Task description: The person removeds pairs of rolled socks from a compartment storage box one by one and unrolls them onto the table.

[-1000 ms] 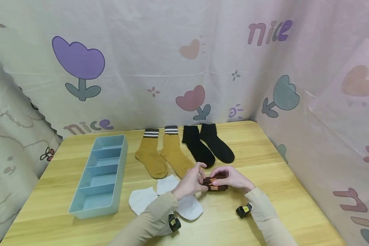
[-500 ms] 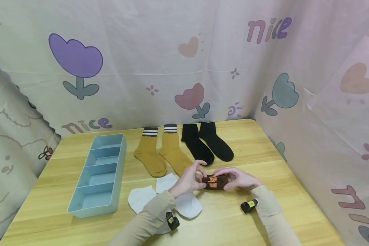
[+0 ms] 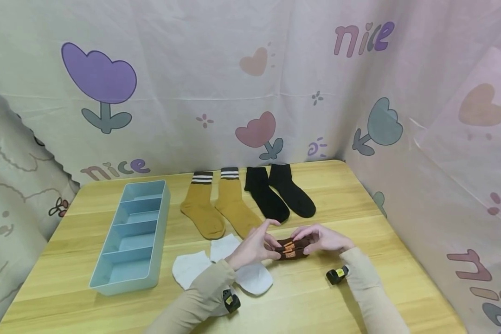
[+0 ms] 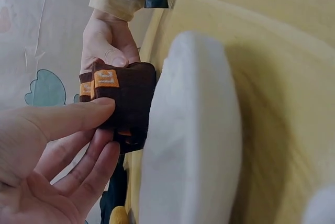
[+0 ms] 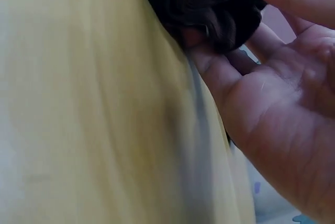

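A pair of dark brown socks [image 3: 291, 251], folded into a small bundle with orange lettered patches, lies low over the table between both hands. My left hand [image 3: 252, 249] pinches its left end, thumb on the near face and fingers behind, as the left wrist view shows on the brown bundle [image 4: 137, 90]. From the other end my right hand [image 3: 326, 240] grips it with thumb and fingers. In the right wrist view the rolled layers of the bundle [image 5: 201, 7] sit between thumb and fingers. White socks [image 3: 254, 279] lie under and beside the left forearm, partly hidden by it.
Mustard socks [image 3: 202, 211] with striped cuffs and black socks [image 3: 298, 197] lie flat toward the back of the wooden table [image 3: 384, 260]. A light blue box [image 3: 160, 241] with several compartments stands at left. Patterned cloth [image 3: 183, 83] hangs behind and at both sides.
The right hand has shifted slightly right, from over the brown bundle's top to its right end. The bundle's orange patches now show more fully. The left hand keeps its hold.
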Demonstrator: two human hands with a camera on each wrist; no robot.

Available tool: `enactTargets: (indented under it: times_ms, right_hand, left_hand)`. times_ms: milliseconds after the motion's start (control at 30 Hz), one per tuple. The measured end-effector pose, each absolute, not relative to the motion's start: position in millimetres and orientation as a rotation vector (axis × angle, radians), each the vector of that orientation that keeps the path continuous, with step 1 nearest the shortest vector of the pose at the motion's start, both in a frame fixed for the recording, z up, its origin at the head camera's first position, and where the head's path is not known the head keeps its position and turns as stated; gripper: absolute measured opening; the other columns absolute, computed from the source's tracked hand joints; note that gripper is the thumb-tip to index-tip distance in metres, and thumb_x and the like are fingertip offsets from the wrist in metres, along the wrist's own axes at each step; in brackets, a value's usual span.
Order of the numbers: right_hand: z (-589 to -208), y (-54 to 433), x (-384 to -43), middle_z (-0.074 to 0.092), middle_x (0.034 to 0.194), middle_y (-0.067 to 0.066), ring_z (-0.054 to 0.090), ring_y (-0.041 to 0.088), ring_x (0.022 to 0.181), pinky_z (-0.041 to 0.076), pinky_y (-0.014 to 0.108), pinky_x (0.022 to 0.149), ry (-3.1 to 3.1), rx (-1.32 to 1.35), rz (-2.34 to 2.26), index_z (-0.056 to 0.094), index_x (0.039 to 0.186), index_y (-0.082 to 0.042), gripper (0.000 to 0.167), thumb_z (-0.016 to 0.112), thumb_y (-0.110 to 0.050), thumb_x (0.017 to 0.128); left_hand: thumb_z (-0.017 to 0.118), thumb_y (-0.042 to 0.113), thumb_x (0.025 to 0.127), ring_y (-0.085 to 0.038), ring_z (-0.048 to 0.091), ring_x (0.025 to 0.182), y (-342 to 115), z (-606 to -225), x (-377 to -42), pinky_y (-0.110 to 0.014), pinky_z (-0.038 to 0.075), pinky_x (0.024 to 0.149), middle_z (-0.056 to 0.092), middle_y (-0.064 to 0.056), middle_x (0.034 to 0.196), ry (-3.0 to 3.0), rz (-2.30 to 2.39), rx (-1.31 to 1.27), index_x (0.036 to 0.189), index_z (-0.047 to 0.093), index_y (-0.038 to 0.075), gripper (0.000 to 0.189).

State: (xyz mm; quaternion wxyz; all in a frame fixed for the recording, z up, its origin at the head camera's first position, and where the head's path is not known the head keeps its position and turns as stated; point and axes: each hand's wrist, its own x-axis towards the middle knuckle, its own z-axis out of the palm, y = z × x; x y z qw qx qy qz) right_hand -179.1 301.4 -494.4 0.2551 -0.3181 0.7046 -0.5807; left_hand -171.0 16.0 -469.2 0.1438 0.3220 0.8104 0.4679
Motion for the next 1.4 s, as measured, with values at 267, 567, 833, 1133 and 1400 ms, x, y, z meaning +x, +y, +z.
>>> enactTargets:
  times_ms: [267, 567, 833, 1133, 1400]
  right_hand:
    - [-491, 311, -178, 0.062, 0.134, 0.024, 0.057, 0.002, 0.124, 0.043, 0.017, 0.104, 2.017, -0.856, -1.47, 0.068, 0.12, 0.005, 0.032, 0.07, 0.0, 0.089]
    - [-492, 310, -175, 0.065, 0.122, 0.026, 0.059, 0.001, 0.113, 0.045, 0.017, 0.1, 2.287, -0.819, -1.472, 0.068, 0.119, 0.005, 0.025, 0.063, 0.0, 0.094]
    - [-491, 311, -169, 0.06, 0.131, 0.02, 0.053, 0.002, 0.12, 0.039, 0.017, 0.104, 2.295, -0.815, -1.427, 0.067, 0.125, -0.003, 0.039, 0.076, -0.006, 0.087]
    - [-489, 310, -171, 0.061, 0.13, 0.015, 0.057, 0.005, 0.113, 0.045, 0.019, 0.097, 2.214, -0.795, -1.426, 0.061, 0.128, -0.006, 0.048, 0.076, -0.001, 0.082]
    - [-491, 310, -169, 0.067, 0.127, 0.018, 0.061, 0.004, 0.108, 0.047, 0.02, 0.094, 2.366, -0.671, -1.41, 0.065, 0.127, -0.005, 0.038, 0.072, -0.011, 0.091]
  left_hand:
    - [0.081, 0.002, 0.082, -0.008, 0.075, 0.082, 20, -474, -167, -0.021, 0.054, 0.089, 0.08, -0.003, 0.094, 2.214, 1.28, 1.056, 0.14, 0.039, 0.007, 0.072]
    - [0.078, 0.0, 0.084, -0.003, 0.074, 0.084, 24, -482, -164, -0.023, 0.049, 0.097, 0.08, 0.001, 0.092, 2.168, 1.222, 1.113, 0.151, 0.016, 0.006, 0.091]
    - [0.08, 0.002, 0.081, -0.006, 0.068, 0.104, 23, -479, -162, -0.031, 0.043, 0.109, 0.08, 0.006, 0.095, 2.212, 1.066, 1.159, 0.154, 0.01, 0.004, 0.101]
    - [0.077, 0.025, 0.09, -0.002, 0.065, 0.109, 21, -481, -164, -0.027, 0.04, 0.111, 0.079, 0.011, 0.093, 2.116, 1.093, 1.148, 0.15, 0.019, 0.012, 0.084]
    - [0.078, 0.009, 0.087, 0.002, 0.066, 0.091, 25, -482, -164, -0.02, 0.045, 0.101, 0.078, 0.005, 0.091, 2.103, 1.109, 1.232, 0.143, 0.028, 0.01, 0.076]
